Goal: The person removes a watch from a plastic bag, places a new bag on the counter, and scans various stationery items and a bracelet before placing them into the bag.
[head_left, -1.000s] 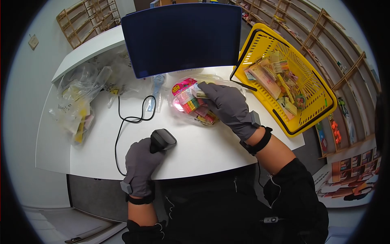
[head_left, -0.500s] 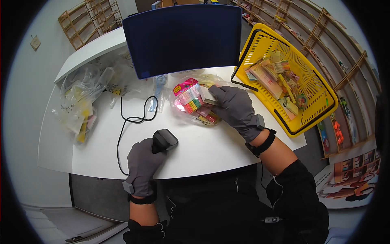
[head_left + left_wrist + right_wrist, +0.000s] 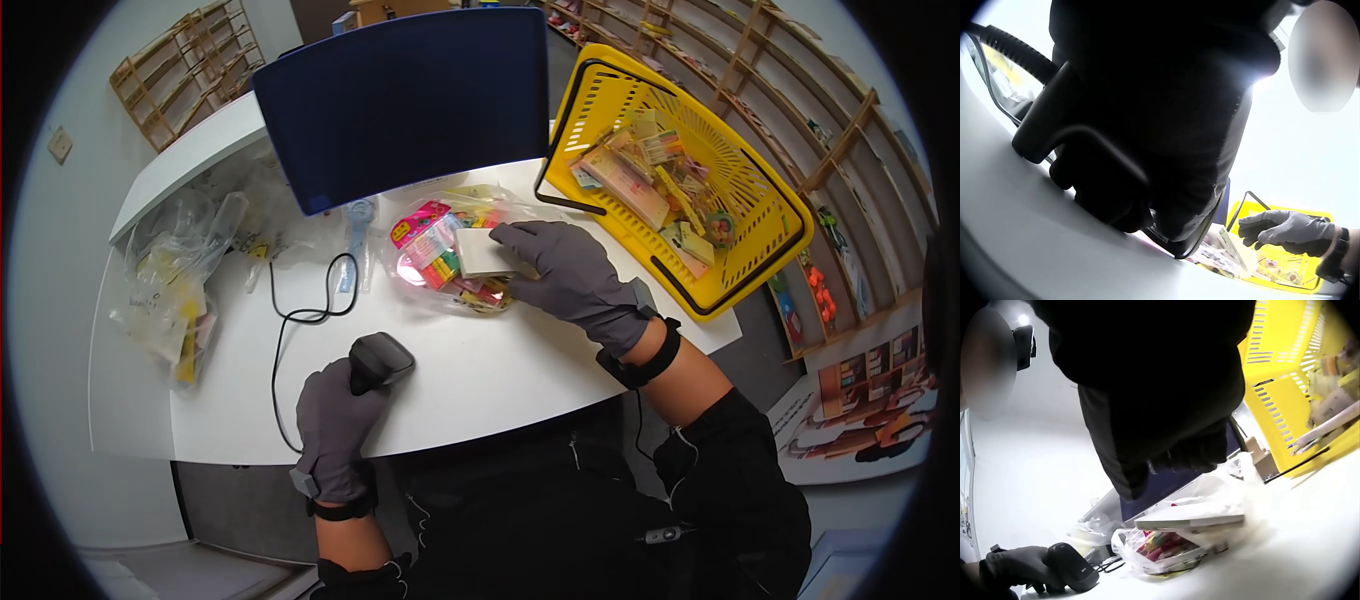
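Note:
My gloved left hand grips a black barcode scanner by its handle, low over the front of the white desk. A clear plastic bag filled with colourful packets lies near the middle. On top of it sits a flat white box, its pale broad face showing in the head view. My gloved right hand hovers at the box's right edge, thumb and fingers apart. From the right wrist, the box shows below my fingertips, with a gap between.
A yellow basket with several small packaged goods stands at the right. The dark monitor rises behind the bag. Crumpled plastic bags lie at the left, and the black cord loops across the desk.
My right hand was holding the white box edge-up over the bag; the box has tipped flatter and the fingers have spread apart. My left hand keeps its grip. The head view has shifted slightly.

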{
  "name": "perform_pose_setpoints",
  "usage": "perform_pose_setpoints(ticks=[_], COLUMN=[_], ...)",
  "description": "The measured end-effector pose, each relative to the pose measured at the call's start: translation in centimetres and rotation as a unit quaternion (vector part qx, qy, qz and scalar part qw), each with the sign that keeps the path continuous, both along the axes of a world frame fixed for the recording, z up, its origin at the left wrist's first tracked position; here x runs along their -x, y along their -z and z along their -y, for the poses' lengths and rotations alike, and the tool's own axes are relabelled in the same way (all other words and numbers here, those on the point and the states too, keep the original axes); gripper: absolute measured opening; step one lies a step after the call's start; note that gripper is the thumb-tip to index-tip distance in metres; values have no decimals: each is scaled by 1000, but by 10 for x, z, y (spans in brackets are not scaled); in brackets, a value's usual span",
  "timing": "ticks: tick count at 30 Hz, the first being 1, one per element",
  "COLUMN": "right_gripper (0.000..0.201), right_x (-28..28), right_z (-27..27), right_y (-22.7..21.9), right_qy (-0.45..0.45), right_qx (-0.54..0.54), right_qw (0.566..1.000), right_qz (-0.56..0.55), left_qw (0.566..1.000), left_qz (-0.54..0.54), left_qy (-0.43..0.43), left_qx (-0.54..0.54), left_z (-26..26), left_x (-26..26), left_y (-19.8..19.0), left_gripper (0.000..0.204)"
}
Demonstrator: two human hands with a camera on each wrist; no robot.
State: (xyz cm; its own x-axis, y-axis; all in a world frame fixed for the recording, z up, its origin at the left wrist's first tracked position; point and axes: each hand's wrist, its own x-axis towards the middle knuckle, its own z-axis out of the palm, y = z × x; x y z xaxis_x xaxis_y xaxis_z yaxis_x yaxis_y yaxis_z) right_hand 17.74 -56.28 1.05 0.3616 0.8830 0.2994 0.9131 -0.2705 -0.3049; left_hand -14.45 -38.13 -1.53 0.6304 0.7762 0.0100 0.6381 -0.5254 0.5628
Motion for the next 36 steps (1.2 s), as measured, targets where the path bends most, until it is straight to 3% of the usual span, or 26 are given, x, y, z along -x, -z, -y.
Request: perform_pose_setpoints(ticks=[4,7,8,10,12,13,15,19,24,27,32,36], right_gripper=[63,60,60,54,62,62,82,92,96,87,69,48], right_x=[-4,-29,-39,-66,-108,-126,-154,-167,-189,-205,-198,-223], right_z=[29,51,59,75,88,89,88,74,61,55,54,59], right_y=[-8,-20,-22,-18,-1,1,6,27,38,53,39,65], right_qy=[-21,-91,-85,38,195,195,325,383,396,436,414,449], right_qx=[-42,-108,-107,-168,-125,-125,120,163,159,197,236,240], right_qw=[998,987,988,984,972,972,937,907,904,875,878,846], right_qz=[-48,-74,-71,-40,29,30,57,66,12,74,49,159], left_qw=[1000,1000,1000,1000,999,998,998,1000,999,999,1000,999], left_qz=[1,5,7,10,40,55,45,19,10,15,20,14], left_qy=[1,-4,-8,-9,-9,-10,-8,-9,-7,-3,2,6], left_qx=[5,0,1,3,31,43,33,1,-30,-29,-18,-28], left_z=[3,3,3,3,5,5,4,1,1,-1,-5,-4], left_x=[-3,-3,-3,-6,-6,-6,-6,-5,-1,-1,-1,0], left_y=[0,1,2,1,-2,-3,-3,0,8,8,11,11], left_gripper=[32,32,32,32,31,31,30,29,31,32,32,31])
